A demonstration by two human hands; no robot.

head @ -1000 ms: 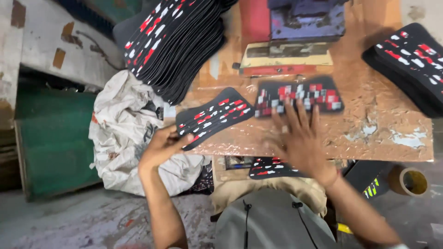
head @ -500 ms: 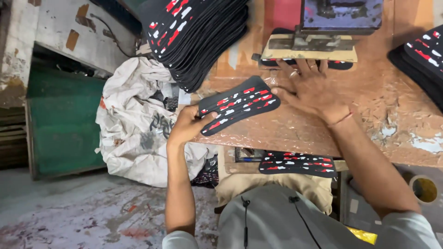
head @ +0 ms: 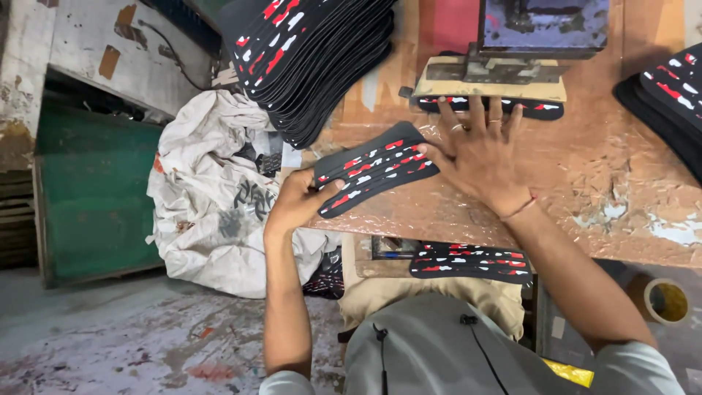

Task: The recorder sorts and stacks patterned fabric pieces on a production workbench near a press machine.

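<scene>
At the near left edge of the worn wooden table (head: pixel 585 197), the left hand (head: pixel 296 205) has its fingers clamped on a black patterned strip (head: pixel 376 168). Right hand (head: pixel 479 150) lies flat, fingers spread, touching the strip's far end and another strip (head: pixel 504 106) under the press (head: pixel 512 51).

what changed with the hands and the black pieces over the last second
The right hand moved away from the person, sliding a black printed piece up the table and under the press; its fingertips now rest at that piece's edge. The left hand took a firmer hold of the other printed piece and keeps it at the table's left edge. The stacks stayed put.
</scene>
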